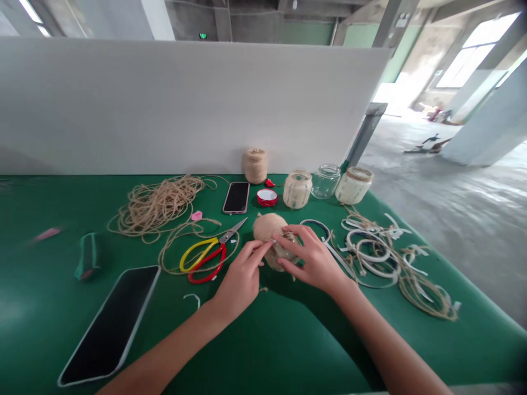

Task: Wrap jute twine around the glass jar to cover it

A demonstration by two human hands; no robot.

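A glass jar (269, 226), partly wrapped in tan twine, lies tilted on the table between my hands. Its wrapped end points away to the left, while bare glass shows under my right fingers. My right hand (315, 257) grips the jar from the right, fingers curved over its side. From the left, my left hand (242, 274) pinches with thumb and forefinger at the edge of the twine wrap. Whatever small bit lies in that pinch is too small to name. Scissors (224, 237) with one yellow and one red handle lie open left of the jar.
Loose twine (164, 200) heaps at the back left. Two phones (111, 323), a green cutter (87, 255) and a red tape roll (267, 198) lie about. Several jars (297, 189) stand along the back by a white panel (197, 104). Tape rings (373, 252) and twine scraps spread rightward.
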